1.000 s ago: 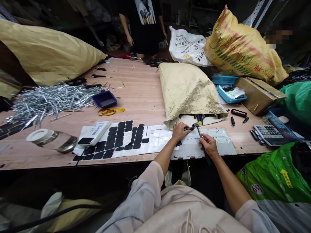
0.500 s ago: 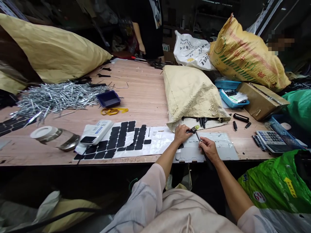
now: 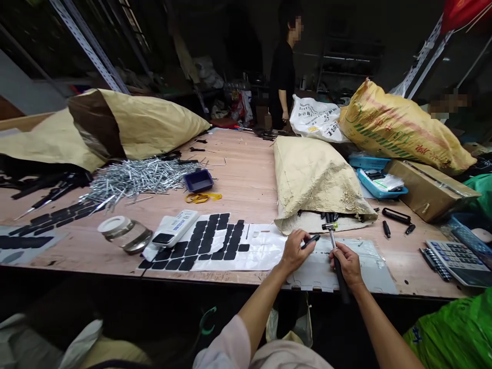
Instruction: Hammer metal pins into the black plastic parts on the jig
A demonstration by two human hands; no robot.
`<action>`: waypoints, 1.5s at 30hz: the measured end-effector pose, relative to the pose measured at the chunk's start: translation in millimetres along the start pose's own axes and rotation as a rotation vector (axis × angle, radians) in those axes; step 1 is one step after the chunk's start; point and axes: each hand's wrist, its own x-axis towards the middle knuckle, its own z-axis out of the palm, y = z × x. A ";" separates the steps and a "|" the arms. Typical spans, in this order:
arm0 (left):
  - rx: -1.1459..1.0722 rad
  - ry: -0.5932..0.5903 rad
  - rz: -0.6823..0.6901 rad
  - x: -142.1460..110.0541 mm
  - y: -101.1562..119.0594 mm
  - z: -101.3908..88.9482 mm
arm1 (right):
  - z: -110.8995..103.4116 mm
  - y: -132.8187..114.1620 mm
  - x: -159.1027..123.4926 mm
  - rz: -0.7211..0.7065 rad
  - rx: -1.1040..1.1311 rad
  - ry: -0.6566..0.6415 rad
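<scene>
Head view: hammer [image 3: 333, 238], black piece [image 3: 310, 242] in hands [image 3: 294, 251]

The left forearm [image 3: 258, 307] reaches up toward one o'clock, and the right forearm [image 3: 382, 323] slants in toward eleven o'clock. The left hand [image 3: 295, 251] is back-up, its fingers bent and closed in a grip, the fingertips toward two o'clock. The right hand [image 3: 348, 264] is closed in a grip too, its fingers curled toward ten o'clock. The left wrist [image 3: 283, 269] and right wrist [image 3: 360, 288] look nearly straight. The hands are apart, the left one between nine and ten o'clock from the right.
</scene>
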 end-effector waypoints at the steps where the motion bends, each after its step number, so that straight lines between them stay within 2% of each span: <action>1: -0.022 -0.044 0.025 -18.2 5.5 -6.7 | 0.2 -0.4 -0.2 0.003 0.001 -0.001; 5: 0.036 -0.332 0.088 -98.7 9.7 -25.0 | 1.7 -1.5 -0.5 0.010 0.000 -0.006; 8: 0.221 -0.428 -0.048 -141.3 -3.1 -21.4 | 2.7 0.1 -0.2 0.006 -0.013 -0.016; 12: 0.445 -0.546 -0.299 -158.5 -15.8 -6.2 | 2.0 3.8 -0.4 0.016 -0.037 -0.040; 16: 0.395 -0.623 -0.333 -150.3 -2.4 -5.5 | 1.5 4.1 -0.8 0.014 -0.051 -0.046; 21: 0.170 -0.684 -0.189 -124.2 38.0 -19.7 | 3.5 3.0 -1.3 -0.008 -0.063 -0.043; 23: 0.135 -0.636 -0.136 -103.1 49.4 -22.5 | 4.0 3.4 -1.3 -0.018 -0.057 -0.038; 25: 0.143 -0.501 -0.131 -72.1 52.5 -21.9 | 3.8 4.2 -1.1 -0.030 -0.047 -0.018; 28: 0.221 -0.229 -0.203 -10.6 40.3 -15.7 | 2.8 5.4 -0.5 -0.041 -0.015 0.032; 31: 0.362 -0.055 -0.317 51.7 16.1 -6.3 | 2.0 5.6 0.1 -0.037 0.011 0.052; 34: 0.452 0.056 -0.426 95.6 -5.6 4.8 | 2.2 4.9 0.5 -0.032 0.019 0.047; 38: 0.475 0.080 -0.497 120.1 -22.6 20.7 | 2.8 3.0 0.6 -0.028 0.024 0.045; 42: 0.502 0.109 -0.500 124.1 -35.1 30.2 | 3.5 -0.5 -0.2 -0.029 0.034 0.050; 45: 0.514 0.115 -0.464 122.6 -42.4 30.0 | 3.9 -2.9 -1.1 -0.034 0.032 0.051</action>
